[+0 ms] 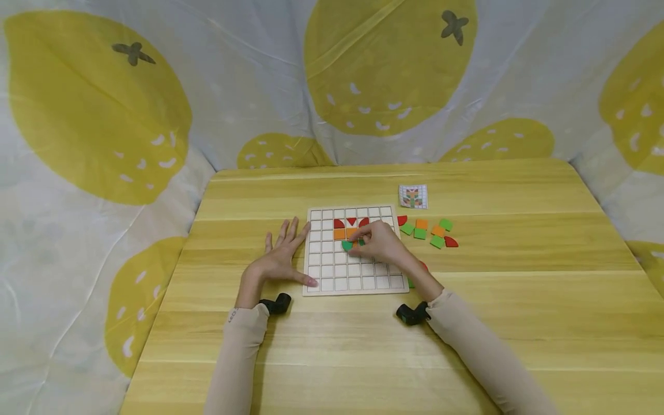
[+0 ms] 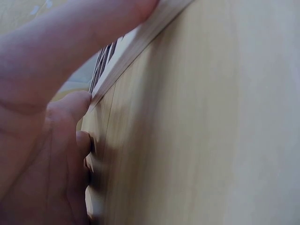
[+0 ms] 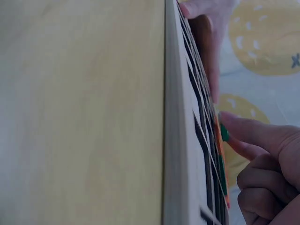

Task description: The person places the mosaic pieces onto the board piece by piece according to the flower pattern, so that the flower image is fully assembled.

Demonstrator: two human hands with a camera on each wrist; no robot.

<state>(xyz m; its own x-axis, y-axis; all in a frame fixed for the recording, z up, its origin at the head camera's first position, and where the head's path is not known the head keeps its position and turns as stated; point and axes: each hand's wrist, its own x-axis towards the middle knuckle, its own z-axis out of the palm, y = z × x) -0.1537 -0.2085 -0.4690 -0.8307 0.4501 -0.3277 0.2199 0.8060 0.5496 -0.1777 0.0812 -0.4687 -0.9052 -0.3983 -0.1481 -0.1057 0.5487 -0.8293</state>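
A wooden grid board (image 1: 327, 270) with square cells lies on the table. My left hand (image 1: 280, 259) is spread at its left side, thumb on the lower left corner and index fingertip at the left edge; the left wrist view shows this thumb (image 2: 79, 44) large. Over the board's middle, my right hand (image 1: 384, 245) pinches a green quarter-circle tile (image 1: 346, 246) between thumb and index finger. The right wrist view shows the tile's green edge (image 3: 224, 133) at those fingertips. Above it sit a red triangle tile (image 1: 351, 221), red curved tiles (image 1: 339, 223) and orange square tiles (image 1: 339, 234). My right fingers partly hide other tiles.
Right of the board lie loose green tiles (image 1: 419, 233), orange tiles (image 1: 421, 223) and red tiles (image 1: 451, 242). A small printed pattern card (image 1: 412, 196) lies behind them. My right forearm partly covers another red tile (image 1: 424, 266). A lemon-print cloth (image 1: 249, 75) hangs behind the table.
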